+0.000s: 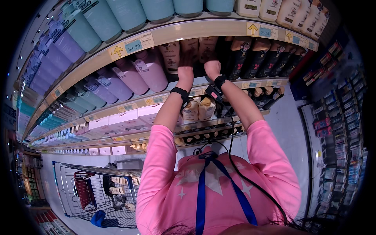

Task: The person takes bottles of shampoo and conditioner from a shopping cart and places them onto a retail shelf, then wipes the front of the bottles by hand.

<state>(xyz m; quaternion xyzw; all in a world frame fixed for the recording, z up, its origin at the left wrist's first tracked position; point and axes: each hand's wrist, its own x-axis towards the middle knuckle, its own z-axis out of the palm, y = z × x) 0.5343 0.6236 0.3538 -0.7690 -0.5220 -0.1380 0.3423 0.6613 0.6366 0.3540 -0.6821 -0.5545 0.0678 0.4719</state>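
Both my hands reach into a middle shelf, under the overhanging shelf above. My left hand (pixel 185 66) lies at the front of a cream bottle (pixel 189 45), its fingers in shadow against it. My right hand (pixel 212 66) is at another cream bottle (pixel 208 47) just to the right; its fingers are partly hidden behind the dim front of that bottle. Whether either hand grips its bottle cannot be made out. One more cream bottle (pixel 171 57) stands left of my left hand. Black bottles (pixel 240 60) with pinkish caps stand to the right of my right hand.
The upper shelf edge (pixel 188 30) overhangs my hands. Pink pump bottles (pixel 151 72) stand at left on the same shelf. Lower shelves hold pink-white boxes (pixel 126 119) and cream bottles (pixel 206 108). A wire shopping cart (pixel 97 194) with bottles stands lower left. A black cable (pixel 232 141) hangs between my arms.
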